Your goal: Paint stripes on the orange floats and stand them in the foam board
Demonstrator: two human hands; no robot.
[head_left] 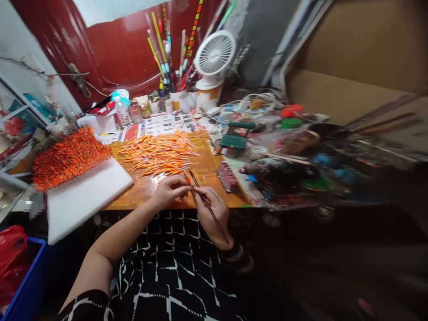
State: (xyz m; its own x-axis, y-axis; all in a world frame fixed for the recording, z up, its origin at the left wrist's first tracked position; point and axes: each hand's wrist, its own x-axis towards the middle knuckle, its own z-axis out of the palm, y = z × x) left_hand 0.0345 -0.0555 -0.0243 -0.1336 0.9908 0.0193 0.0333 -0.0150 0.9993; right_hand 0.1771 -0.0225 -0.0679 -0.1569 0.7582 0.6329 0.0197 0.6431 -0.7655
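My left hand (pixel 172 191) is closed near the table's front edge, its fingertips pinching a small slender orange piece (pixel 187 179) that looks like a fishing float. Most of that piece is hidden by the fingers. Held like a pen in my right hand (pixel 212 211) is a thin dark paintbrush (pixel 210 209), its handle slanting back over the wrist. The fingertips of both hands meet or nearly meet. Just beyond them lies a heap of slender orange floats (pixel 160 154) with pale thin ends. On the left, many darker orange-red floats (pixel 72 156) stand in rows in a white foam block (pixel 87 191).
A green stand (pixel 234 138) and a small pinkish block (pixel 226 176) sit right of the heap. Behind are a white fan (pixel 216 55), a plastic bottle (pixel 123 113) and tall coloured rods (pixel 163 49). Clutter covers the right side; a blue bin (pixel 28 281) stands lower left.
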